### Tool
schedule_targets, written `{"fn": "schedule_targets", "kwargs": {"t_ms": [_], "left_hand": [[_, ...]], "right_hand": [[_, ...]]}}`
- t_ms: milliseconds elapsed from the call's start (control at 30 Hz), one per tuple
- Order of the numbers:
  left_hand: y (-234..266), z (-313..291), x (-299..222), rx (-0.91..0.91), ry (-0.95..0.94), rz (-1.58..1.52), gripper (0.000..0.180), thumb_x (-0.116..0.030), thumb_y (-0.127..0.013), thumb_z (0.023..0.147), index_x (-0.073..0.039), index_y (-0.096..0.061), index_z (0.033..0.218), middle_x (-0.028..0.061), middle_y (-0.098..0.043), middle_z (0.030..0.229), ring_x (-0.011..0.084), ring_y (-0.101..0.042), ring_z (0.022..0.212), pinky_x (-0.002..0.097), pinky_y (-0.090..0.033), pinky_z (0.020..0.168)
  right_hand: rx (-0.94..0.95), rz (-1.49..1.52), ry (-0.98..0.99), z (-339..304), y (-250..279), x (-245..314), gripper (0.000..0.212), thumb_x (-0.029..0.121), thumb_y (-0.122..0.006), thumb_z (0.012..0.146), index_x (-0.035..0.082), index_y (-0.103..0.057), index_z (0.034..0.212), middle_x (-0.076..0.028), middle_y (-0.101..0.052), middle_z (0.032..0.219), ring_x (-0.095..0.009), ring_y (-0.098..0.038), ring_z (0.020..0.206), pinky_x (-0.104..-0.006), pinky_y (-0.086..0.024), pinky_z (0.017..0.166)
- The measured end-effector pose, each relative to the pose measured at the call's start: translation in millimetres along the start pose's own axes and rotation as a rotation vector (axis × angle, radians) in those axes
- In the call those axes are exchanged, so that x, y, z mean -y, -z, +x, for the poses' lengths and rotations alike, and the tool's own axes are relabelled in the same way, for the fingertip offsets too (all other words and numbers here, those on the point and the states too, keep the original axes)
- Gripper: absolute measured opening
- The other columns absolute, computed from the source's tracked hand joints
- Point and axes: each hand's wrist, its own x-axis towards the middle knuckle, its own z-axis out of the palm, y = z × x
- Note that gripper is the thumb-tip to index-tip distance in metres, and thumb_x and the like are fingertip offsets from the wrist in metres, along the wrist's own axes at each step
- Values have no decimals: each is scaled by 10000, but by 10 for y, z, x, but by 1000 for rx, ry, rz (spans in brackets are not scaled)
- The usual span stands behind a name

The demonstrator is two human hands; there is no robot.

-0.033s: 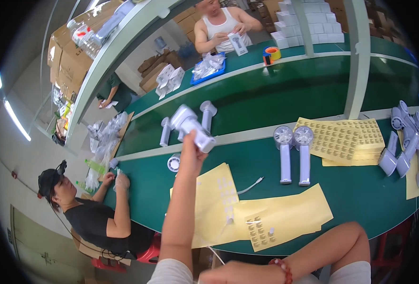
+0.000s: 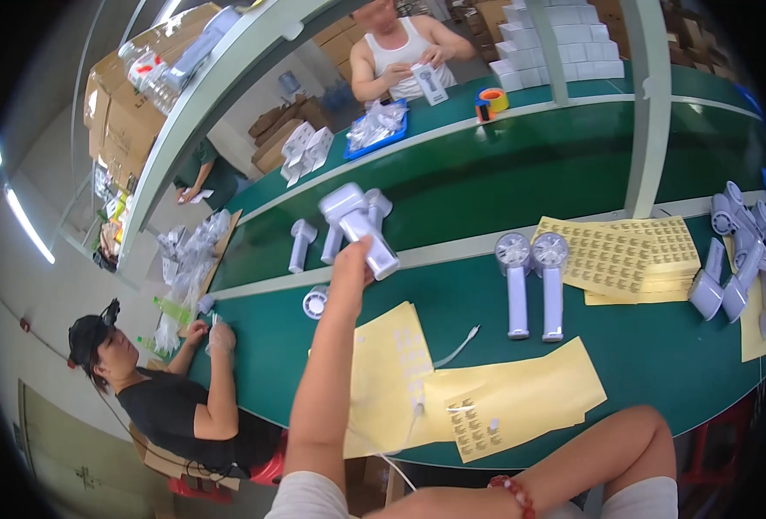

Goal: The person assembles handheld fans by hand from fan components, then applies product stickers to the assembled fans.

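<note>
My left hand [image 2: 354, 264] reaches forward, its fingers closed round the handle of a pale lilac handheld fan [image 2: 345, 204]. It holds the fan tilted above the table's far edge, beside the green belt. Behind it, other handheld fans [image 2: 300, 246] stand on the belt. A round fan head [image 2: 315, 301] shows next to my left forearm. My right arm bends across the lower edge, a red bead bracelet on it; the right hand [image 2: 430, 503] is cut off there, its fingers hidden. Below my left hand lie yellow sticker sheets [image 2: 521, 381] and a white cable [image 2: 458, 348].
Two handheld fans [image 2: 532, 285] lie right of centre, beside stacked yellow sheets [image 2: 634, 259]. More fans [image 2: 733, 259] are piled at the right. A pale frame post [image 2: 651, 112] rises beyond. A co-worker in black [image 2: 197, 415] sits left; another person [image 2: 404, 56] works across the belt.
My left hand has moved the fan slightly up and to the right, tilting it a little more upright. My right hand has slipped lower, further past the picture's edge.
</note>
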Motion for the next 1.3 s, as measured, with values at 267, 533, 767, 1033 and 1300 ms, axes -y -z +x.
{"fn": "schedule_targets", "kwargs": {"t_ms": [267, 533, 767, 1033, 1300], "left_hand": [[-724, 987, 110, 21, -273, 1118, 545, -532, -580, 735, 5, -667, 766, 183, -647, 728, 341, -631, 714, 403, -487, 651], [-887, 1076, 518, -140, -271, 1237, 606, -588, -517, 786, 12, -592, 828, 203, -627, 845, 358, -618, 811, 445, -493, 686], [-1413, -139, -126, 572, -134, 1275, 808, -705, -289, 820, 11, -663, 793, 208, -638, 852, 357, -610, 852, 428, -473, 736], [-1458, -440, 99, 762, -19, 1060, 619, -595, -489, 792, 0, -644, 858, 169, -635, 827, 293, -615, 802, 373, -479, 712], [-410, -664, 121, 540, 312, -509, 444, -408, -504, 828, -35, -516, 1068, 88, -595, 860, 189, -596, 730, 295, -483, 635]], "right_hand": [[9, -323, 20, -46, -97, -208, 258, 247, -464, 902, 32, -507, 766, -146, -544, 695, -307, -584, 691, -381, -462, 600], [-80, -301, -100, -44, -58, -159, 303, 286, -478, 891, 30, -526, 737, -146, -578, 689, -315, -591, 647, -389, -457, 591], [-6, -280, -88, -9, -19, -155, 297, 270, -460, 899, 19, -520, 752, -167, -571, 701, -324, -587, 667, -394, -456, 606], [57, -594, -23, -5, -63, 36, 276, 244, -457, 905, 17, -513, 758, -173, -546, 688, -328, -573, 678, -391, -449, 616], [-424, 96, -199, 26, 43, -395, 244, 221, -432, 952, 35, -489, 805, -22, -496, 716, -101, -446, 657, -262, -405, 628]]}}
